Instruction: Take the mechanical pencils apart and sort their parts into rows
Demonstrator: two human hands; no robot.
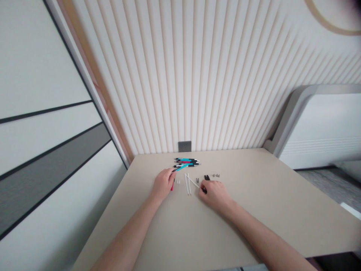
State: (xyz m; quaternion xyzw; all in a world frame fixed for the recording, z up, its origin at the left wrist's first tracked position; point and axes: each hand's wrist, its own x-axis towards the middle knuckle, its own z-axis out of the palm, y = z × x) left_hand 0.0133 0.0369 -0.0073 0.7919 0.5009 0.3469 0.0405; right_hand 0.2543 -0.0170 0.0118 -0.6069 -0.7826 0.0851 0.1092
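My left hand (163,183) is closed, its fingertips pinching the near end of a light blue pen (182,168) that slants toward a pile of pens (186,160). A red pen barrel (172,186) shows just beside that hand's fingers. My right hand (214,191) is curled round a black pen part (204,191). A thin white refill (194,183) runs up to its fingers; whether it is gripped too I cannot tell. Two more white refills (186,184) lie between the hands. Black pen pieces (207,177) rest just beyond my right knuckles.
Small metal pen tips (216,175) lie right of the black pieces, with others (197,180) between the hands. Tiny white pieces (178,181) sit near the left fingers. Behind the beige table (242,165) rises a ribbed wall with a dark socket (184,146).
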